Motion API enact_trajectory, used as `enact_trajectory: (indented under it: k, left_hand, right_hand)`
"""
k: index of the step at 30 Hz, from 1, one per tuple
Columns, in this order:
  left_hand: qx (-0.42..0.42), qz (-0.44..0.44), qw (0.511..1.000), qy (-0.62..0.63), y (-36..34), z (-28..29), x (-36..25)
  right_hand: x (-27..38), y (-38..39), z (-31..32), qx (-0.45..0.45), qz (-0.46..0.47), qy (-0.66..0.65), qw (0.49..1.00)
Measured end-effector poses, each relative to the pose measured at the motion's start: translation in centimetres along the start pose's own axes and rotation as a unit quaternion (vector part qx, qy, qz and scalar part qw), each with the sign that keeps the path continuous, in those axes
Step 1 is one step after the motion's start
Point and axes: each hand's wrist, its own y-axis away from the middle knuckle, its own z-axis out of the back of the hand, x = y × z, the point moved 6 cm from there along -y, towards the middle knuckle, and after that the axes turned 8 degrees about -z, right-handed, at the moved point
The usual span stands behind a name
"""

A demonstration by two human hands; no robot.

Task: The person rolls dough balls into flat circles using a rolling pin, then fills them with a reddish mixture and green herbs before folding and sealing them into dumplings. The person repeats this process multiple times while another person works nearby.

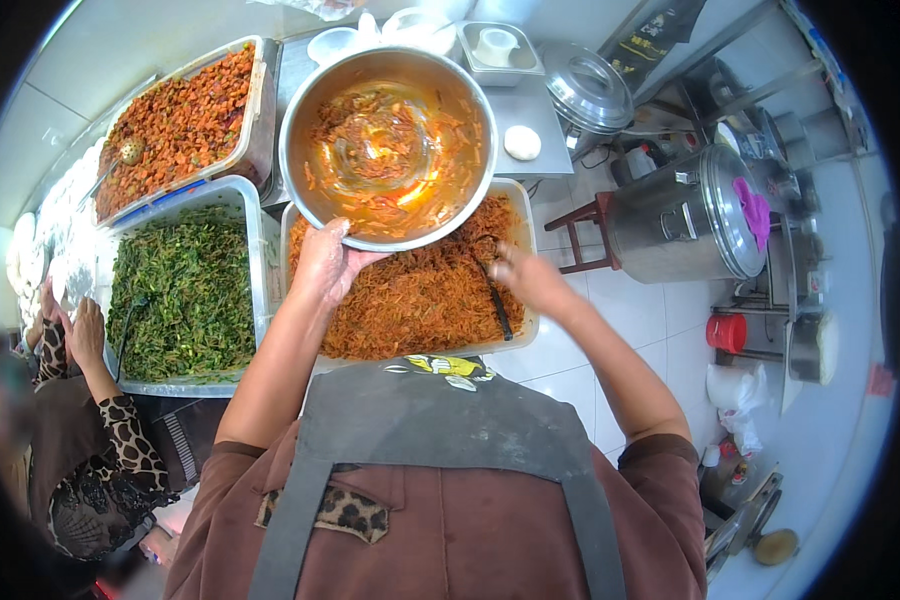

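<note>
A large steel bowl [398,240] is tilted over a clear plastic tub [523,225] of shredded orange-brown filling [400,310]. Oily liquid and a few orange shreds coat the bowl's inside. My left hand [332,265] grips its near rim, thumb and fingers on the metal. To the right, my right hand [530,278] is over the tub's edge, fingers apart and slightly bent, with nothing visible in them. Close beside its fingertips, a utensil with a black handle [500,312] lies on the filling; its other end is hidden.
On the left stand a tub of chopped greens [185,290] and a tub of diced orange filling [180,130] with a ladle [130,151]. A co-worker's hands [85,330] are beside them. A dough ball [522,143] sits at the back; a steel pot [670,220] is at right.
</note>
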Motion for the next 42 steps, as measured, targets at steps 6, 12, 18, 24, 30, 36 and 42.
enact_trajectory:
  k: [6, 12, 18, 24, 30, 36, 42]
  left_hand:
    - [-0.006, -0.064, 0.997, -0.05, 0.2, 1.2, -1.8]
    - [-0.012, -0.035, 0.998, -0.047, 0.7, 2.0, -1.6]
    - [-0.028, -0.075, 0.991, -0.103, 0.5, 2.2, -1.4]
    - [0.027, -0.026, 0.987, -0.159, -1.0, 2.1, -1.8]
    - [0.059, 0.031, 0.988, -0.137, -2.5, 2.5, -1.1]
    - [0.092, 0.086, 0.982, -0.138, -1.5, 0.3, 0.7]
    - [0.121, 0.115, 0.975, -0.143, 0.3, -2.1, 1.8]
  right_hand:
    - [0.3, 5.0, -5.8, 0.219, -0.073, 0.199, 0.952]
    - [0.0, 4.8, -5.4, 0.169, -0.124, 0.195, 0.958]
    - [-2.8, 2.0, -5.4, 0.214, -0.365, -0.244, 0.873]
    - [-4.0, 2.1, -5.9, 0.188, -0.37, -0.352, 0.839]
    - [-0.9, 6.0, 2.2, -0.077, -0.14, -0.168, 0.973]
    - [6.9, 3.0, 9.3, -0.135, -0.111, -0.277, 0.945]
    - [9.3, -3.4, 6.7, -0.164, -0.071, -0.152, 0.972]
